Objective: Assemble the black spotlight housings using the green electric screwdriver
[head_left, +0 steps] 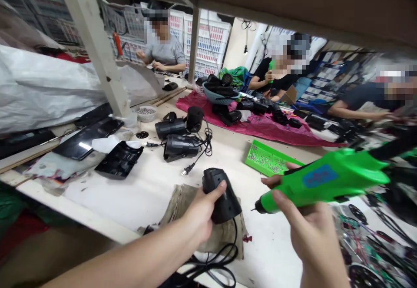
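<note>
My left hand (203,214) is wrapped round a black cylindrical plastic housing (224,199), whose cable (235,236) hangs down in loops at the table's front edge. Under it lies a folded greyish-brown cloth (185,199). In my right hand (309,218) is a bright green electric screwdriver (325,177), held level with its thin bit pointing left, a little apart from the housing. Behind the screwdriver's tip, a green tray (270,157) holds many small screws.
Several black housings with cords (180,146) lie at the back left, near a half shell (120,160) and a tub of small metal parts (146,113). Wires and circuit parts (365,231) crowd the right. A post (94,44) rises at left. Co-workers (166,47) sit across the table.
</note>
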Available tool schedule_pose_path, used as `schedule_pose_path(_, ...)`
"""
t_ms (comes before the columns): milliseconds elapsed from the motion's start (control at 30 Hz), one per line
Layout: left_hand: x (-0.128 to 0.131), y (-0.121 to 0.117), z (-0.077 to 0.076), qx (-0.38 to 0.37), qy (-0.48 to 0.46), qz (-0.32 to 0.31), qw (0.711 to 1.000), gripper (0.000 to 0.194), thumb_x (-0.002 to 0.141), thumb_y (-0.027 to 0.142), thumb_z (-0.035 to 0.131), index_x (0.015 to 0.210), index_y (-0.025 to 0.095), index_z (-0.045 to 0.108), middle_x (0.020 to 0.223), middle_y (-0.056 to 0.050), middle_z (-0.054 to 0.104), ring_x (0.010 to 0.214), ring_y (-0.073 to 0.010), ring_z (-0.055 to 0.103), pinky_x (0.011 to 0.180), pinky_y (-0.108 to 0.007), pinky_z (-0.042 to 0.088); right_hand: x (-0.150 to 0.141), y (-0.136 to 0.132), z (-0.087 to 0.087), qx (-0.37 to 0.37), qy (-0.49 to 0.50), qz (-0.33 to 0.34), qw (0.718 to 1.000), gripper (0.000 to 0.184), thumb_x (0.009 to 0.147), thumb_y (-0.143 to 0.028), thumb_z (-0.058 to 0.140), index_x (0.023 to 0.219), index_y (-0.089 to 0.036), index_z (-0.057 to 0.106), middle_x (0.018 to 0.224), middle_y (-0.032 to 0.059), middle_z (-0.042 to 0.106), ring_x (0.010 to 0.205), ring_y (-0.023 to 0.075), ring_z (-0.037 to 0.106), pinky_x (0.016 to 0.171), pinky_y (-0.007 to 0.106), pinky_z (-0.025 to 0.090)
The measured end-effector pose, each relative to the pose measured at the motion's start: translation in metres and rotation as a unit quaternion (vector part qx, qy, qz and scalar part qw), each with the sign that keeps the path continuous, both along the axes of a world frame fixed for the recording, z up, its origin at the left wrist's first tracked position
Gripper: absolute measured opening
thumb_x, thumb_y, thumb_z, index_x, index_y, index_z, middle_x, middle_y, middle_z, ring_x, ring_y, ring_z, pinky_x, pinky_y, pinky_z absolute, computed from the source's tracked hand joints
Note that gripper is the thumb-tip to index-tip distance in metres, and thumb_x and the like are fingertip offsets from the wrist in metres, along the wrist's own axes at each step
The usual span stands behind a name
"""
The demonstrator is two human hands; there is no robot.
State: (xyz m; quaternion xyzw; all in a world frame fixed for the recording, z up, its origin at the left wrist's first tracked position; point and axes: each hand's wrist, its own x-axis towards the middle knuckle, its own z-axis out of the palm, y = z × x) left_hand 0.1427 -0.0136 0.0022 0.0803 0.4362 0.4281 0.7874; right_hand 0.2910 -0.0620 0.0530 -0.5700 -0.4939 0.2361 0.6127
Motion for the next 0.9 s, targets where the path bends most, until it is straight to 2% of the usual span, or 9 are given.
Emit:
schedule_pose_path(67, -0.004, -0.003, 0.004, 0.001, 0.013, -0.008, 1.000, 0.036, 0.073, 0.025, 0.077, 0.104, 0.018, 0.061, 0.098, -0.010, 0.071, 0.086, -0.0220, 0.067, 0.076, -0.031, 0.050, -0.003, 0.002, 0.001, 0.029, 0.057, 0.057, 0.996, 0.059, 0.073, -0.066, 0.063, 0.116, -0.026, 0.054, 0.087, 0.0047, 0.067, 0.081, 0.0228, 0.063, 0.060, 0.035, 0.054)
schedule_pose_path(133, -0.008, -0.005, 0.009, -0.004, 0.030, -0.012, 0.999, 0.032, 0.074, 0.025, 0.076, 0.102, 0.018, 0.062, 0.096, -0.010, 0.072, 0.085, -0.0226, 0.068, 0.073, -0.030, 0.050, -0.008, 0.006, 0.004, 0.050, 0.095, 0.078, 0.991, 0.081, 0.064, -0.087, 0.046, 0.114, -0.024, 0.057, 0.080, 0.0043, 0.066, 0.075, 0.0229, 0.062, 0.060, 0.036, 0.053)
schedule_pose_path(200, -0.012, -0.007, 0.011, 0.000, 0.045, -0.017, 0.999, 0.031, 0.074, 0.026, 0.075, 0.101, 0.018, 0.063, 0.097, -0.010, 0.073, 0.088, -0.0243, 0.069, 0.071, -0.031, 0.051, -0.013, 0.009, 0.009, 0.049, 0.133, 0.074, 0.987, 0.088, 0.058, -0.093, 0.040, 0.105, -0.022, 0.062, 0.071, 0.0035, 0.064, 0.067, 0.0219, 0.061, 0.056, 0.035, 0.051)
schedule_pose_path(300, -0.019, -0.011, 0.007, 0.024, 0.058, -0.035, 0.997, 0.034, 0.076, 0.029, 0.074, 0.106, 0.019, 0.063, 0.102, -0.011, 0.072, 0.096, -0.0252, 0.067, 0.071, -0.030, 0.051, -0.021, 0.009, 0.016, 0.048, 0.189, 0.065, 0.979, 0.070, 0.059, -0.083, 0.056, 0.092, -0.021, 0.066, 0.065, 0.0027, 0.063, 0.059, 0.0205, 0.060, 0.050, 0.033, 0.049)
schedule_pose_path(400, -0.026, -0.014, -0.004, 0.034, 0.044, -0.028, 0.998, 0.034, 0.079, 0.035, 0.069, 0.109, 0.019, 0.064, 0.107, -0.009, 0.071, 0.099, -0.0234, 0.066, 0.071, -0.028, 0.052, -0.024, -0.001, 0.021, 0.093, 0.204, 0.057, 0.973, 0.058, 0.060, -0.075, 0.062, 0.084, -0.022, 0.070, 0.064, 0.0023, 0.063, 0.051, 0.0193, 0.059, 0.050, 0.037, 0.051)
schedule_pose_path(567, -0.028, -0.018, -0.023, 0.031, -0.001, -0.023, 0.999, 0.042, 0.080, 0.040, 0.065, 0.116, 0.018, 0.061, 0.113, -0.011, 0.069, 0.098, -0.0258, 0.066, 0.074, -0.033, 0.054, -0.017, -0.031, 0.021, 0.125, 0.184, 0.149, 0.963, 0.014, 0.085, -0.038, 0.057, 0.078, -0.032, 0.068, 0.038, -0.0069, 0.050, 0.034, 0.0114, 0.046, 0.048, 0.028, 0.048)
schedule_pose_path(667, -0.026, -0.019, -0.026, 0.047, 0.004, -0.027, 0.999, 0.044, 0.077, 0.042, 0.069, 0.111, 0.017, 0.062, 0.115, -0.011, 0.067, 0.103, -0.0270, 0.064, 0.077, -0.032, 0.053, -0.023, -0.043, 0.016, 0.116, 0.176, 0.221, 0.952, 0.017, 0.088, -0.036, 0.053, 0.076, -0.034, 0.066, 0.039, -0.0072, 0.052, 0.037, 0.0133, 0.049, 0.051, 0.031, 0.049)
schedule_pose_path(767, -0.024, -0.020, -0.023, 0.075, 0.018, -0.030, 0.997, 0.042, 0.074, 0.042, 0.071, 0.105, 0.016, 0.063, 0.112, -0.010, 0.068, 0.103, -0.0261, 0.063, 0.079, -0.031, 0.052, -0.043, -0.040, 0.015, 0.117, 0.161, 0.237, 0.951, 0.010, 0.086, -0.040, 0.058, 0.087, -0.035, 0.067, 0.050, -0.0054, 0.058, 0.046, 0.0156, 0.055, 0.058, 0.034, 0.051)
schedule_pose_path(900, -0.023, -0.023, -0.017, 0.114, 0.030, -0.025, 0.993, 0.041, 0.071, 0.040, 0.073, 0.105, 0.017, 0.064, 0.095, -0.005, 0.071, 0.089, -0.0227, 0.066, 0.073, -0.028, 0.051, -0.066, -0.027, 0.007, 0.124, 0.187, 0.209, 0.952, 0.037, 0.085, -0.061, 0.043, 0.095, -0.035, 0.067, 0.055, -0.0023, 0.056, 0.048, 0.0178, 0.056, 0.059, 0.038, 0.052)
